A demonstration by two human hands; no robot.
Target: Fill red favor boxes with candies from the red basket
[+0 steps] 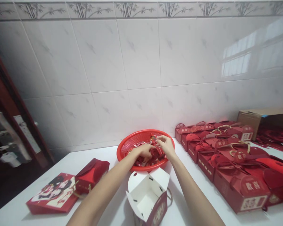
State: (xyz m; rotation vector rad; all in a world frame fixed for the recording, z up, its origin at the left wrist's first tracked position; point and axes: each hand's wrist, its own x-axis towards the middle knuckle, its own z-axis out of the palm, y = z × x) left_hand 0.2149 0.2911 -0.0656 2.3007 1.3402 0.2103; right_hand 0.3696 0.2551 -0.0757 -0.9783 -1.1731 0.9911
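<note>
A red plastic basket [129,138] with mesh sides stands against the wall and holds a heap of shiny, red-wrapped candies [141,161]. My left hand [145,151] reaches into the heap, its fingers curled down and partly hidden among the wrappers. At the basket's right side, my right hand [165,144] has its thumb and fingers pinched together on a small wrapped candy [153,138]. Between my forearms, in front of the basket, an open gift box [147,197] stands upright with its flaps spread; its white inside shows nothing in it.
Rows of closed red gift boxes [240,188] with cord handles fill the right side. Behind them a cardboard carton [250,121] lies with red strips spilling out. A flat printed red box [54,193] and a dark red box [93,174] lie left. A tiled wall [141,69] bounds the table.
</note>
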